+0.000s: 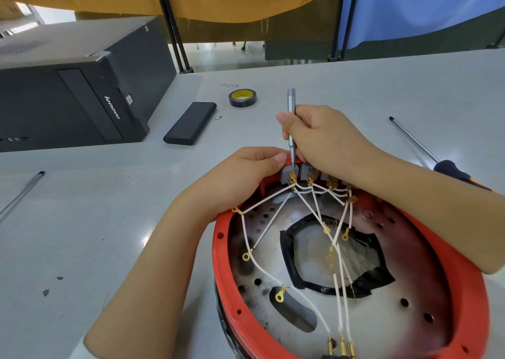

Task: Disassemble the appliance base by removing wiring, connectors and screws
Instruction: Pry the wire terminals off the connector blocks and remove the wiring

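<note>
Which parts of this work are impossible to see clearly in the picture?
Head view only:
- Screwdriver tip: too small to tell whether it sits in a screw.
- Right end of the terminal block: hidden under the right hand.
- Red base: near rim cut off by the bottom edge.

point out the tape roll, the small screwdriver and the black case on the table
tape roll (pixel 242 98): head view, on the dark outer band at its near side
small screwdriver (pixel 291 100): head view, on the grey shaft above the right hand
black case (pixel 189 123): head view, on the middle of its flat top
</note>
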The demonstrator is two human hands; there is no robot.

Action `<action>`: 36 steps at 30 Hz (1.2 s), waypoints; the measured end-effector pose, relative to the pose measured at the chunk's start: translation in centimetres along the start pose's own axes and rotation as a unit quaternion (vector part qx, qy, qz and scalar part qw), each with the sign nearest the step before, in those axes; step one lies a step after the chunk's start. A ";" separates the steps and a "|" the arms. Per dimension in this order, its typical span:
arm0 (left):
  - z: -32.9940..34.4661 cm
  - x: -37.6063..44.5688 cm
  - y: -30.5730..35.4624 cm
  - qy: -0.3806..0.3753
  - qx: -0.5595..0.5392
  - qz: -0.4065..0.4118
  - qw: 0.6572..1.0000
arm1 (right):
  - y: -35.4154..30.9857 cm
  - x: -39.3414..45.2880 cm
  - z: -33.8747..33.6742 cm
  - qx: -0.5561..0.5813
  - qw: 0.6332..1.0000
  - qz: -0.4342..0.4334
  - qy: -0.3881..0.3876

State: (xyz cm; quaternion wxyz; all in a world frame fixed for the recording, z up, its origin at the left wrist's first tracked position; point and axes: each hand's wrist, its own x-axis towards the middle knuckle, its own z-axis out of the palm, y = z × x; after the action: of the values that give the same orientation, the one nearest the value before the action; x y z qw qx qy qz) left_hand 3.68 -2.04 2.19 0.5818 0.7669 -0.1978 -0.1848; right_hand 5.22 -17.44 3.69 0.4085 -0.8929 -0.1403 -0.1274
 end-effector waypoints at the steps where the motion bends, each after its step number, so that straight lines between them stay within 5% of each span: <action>1: 0.0 0.0 0.0 -0.001 -0.003 -0.002 1.000 | 0.0 0.1 0.0 -0.009 1.000 0.003 -0.004; 17: 0.0 -0.1 0.3 -0.001 0.002 0.002 1.000 | 0.3 -1.0 -0.1 0.046 0.998 -0.035 0.030; 31: 0.2 -0.2 0.4 0.016 0.025 0.014 0.999 | -0.1 0.6 0.6 -0.059 0.998 0.002 -0.006; 36: 0.1 -0.1 0.2 0.008 0.013 0.005 1.000 | 0.2 -0.3 0.2 0.017 1.000 -0.004 0.025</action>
State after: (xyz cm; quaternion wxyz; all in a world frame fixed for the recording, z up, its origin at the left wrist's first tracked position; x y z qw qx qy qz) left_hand 3.56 -2.09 2.35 0.5745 0.7748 -0.1995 -0.1728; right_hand 5.02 -17.48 3.29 0.4261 -0.8820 -0.1356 -0.1486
